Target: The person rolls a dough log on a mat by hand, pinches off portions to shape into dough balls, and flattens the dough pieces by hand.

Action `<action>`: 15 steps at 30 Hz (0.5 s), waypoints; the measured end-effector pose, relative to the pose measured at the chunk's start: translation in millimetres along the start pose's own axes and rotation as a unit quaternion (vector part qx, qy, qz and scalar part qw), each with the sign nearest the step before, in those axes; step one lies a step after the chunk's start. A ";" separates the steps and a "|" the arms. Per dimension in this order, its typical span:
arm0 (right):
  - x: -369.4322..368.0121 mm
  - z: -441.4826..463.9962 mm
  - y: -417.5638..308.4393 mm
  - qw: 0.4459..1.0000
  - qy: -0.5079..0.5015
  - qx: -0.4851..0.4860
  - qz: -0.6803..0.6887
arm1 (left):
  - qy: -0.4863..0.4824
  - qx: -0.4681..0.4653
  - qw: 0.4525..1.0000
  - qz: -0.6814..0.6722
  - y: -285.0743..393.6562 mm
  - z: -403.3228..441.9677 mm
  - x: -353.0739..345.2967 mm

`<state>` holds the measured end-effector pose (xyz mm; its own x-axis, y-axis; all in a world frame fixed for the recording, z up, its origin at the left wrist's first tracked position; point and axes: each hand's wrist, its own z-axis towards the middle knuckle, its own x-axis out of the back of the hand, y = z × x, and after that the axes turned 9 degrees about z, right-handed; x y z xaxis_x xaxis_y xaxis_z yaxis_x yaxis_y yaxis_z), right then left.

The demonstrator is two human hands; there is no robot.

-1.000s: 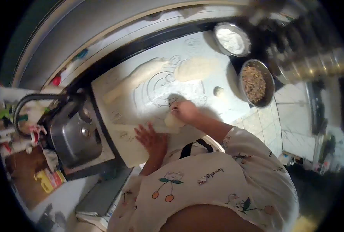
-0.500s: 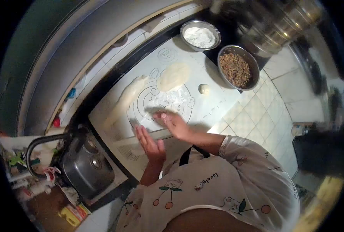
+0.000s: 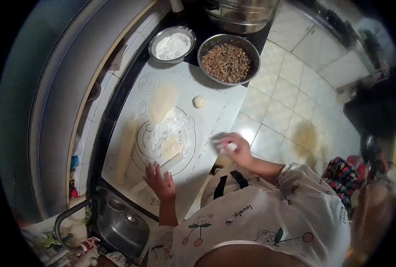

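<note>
My left hand (image 3: 161,184) rests with spread fingers at the near end of a pale rolling pin (image 3: 172,163). The pin lies against a small flattened dough piece (image 3: 170,147) on the floured white mat (image 3: 218,104). Beyond the mat's right edge is my right hand (image 3: 237,150), raised, its fingers curled and partly blurred; whether they hold anything is unclear. A larger flat dough oval (image 3: 162,104) lies farther up the mat. Along the left side runs a long dough roll (image 3: 126,151). A small dough ball (image 3: 199,102) sits at the upper right of the mat.
A metal bowl of white powder (image 3: 173,46) and a bowl of chopped filling (image 3: 229,60) stand at the far end. Behind them is a large metal pot (image 3: 242,15). At lower left are a sink (image 3: 122,227) and a black faucet (image 3: 64,222).
The view has turned and shifted. My right hand has moved off the dough and pin to beyond the mat's right edge. My left hand remains by the pin.
</note>
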<state>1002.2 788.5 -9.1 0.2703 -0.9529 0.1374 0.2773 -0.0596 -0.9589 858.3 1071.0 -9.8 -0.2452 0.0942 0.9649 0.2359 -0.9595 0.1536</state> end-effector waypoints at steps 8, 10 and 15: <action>70.3 0.8 199.4 0.925 -0.086 -0.318 -0.190 | -0.112 0.114 0.987 0.002 60.1 -14.4 -2.8; 64.8 23.5 214.6 0.924 -0.133 -0.273 -0.231 | -0.094 0.122 0.988 0.012 67.7 -17.0 -9.1; 76.9 69.1 214.7 0.826 -0.313 -0.448 -0.140 | -0.089 0.120 0.988 0.040 95.4 -19.5 -27.9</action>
